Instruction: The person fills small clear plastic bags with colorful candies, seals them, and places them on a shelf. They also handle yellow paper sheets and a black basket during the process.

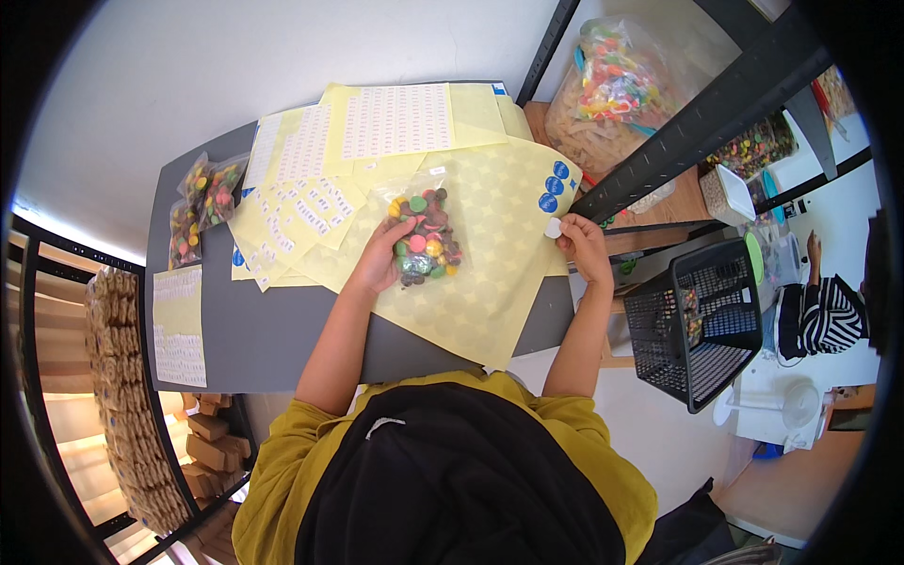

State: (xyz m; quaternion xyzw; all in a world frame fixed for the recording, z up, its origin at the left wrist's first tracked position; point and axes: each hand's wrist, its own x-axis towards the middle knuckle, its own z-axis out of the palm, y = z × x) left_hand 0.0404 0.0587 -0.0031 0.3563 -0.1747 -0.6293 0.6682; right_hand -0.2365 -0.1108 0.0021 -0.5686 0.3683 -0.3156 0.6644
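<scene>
My left hand grips the left side of a clear plastic bag of colourful round candies. A small white label sits near the bag's top edge. Off to the right, my right hand pinches a round sticker, its white side showing, by the corner of a yellow sticker backing sheet. Several blue round stickers remain stuck along that sheet's right edge. The sheet lies under the bag and hangs over the table's front edge.
Sheets of small printed labels overlap on the grey table. Filled candy bags lie at the left, above another label sheet. A black shelf post and a black plastic basket stand right. A person in stripes is beyond.
</scene>
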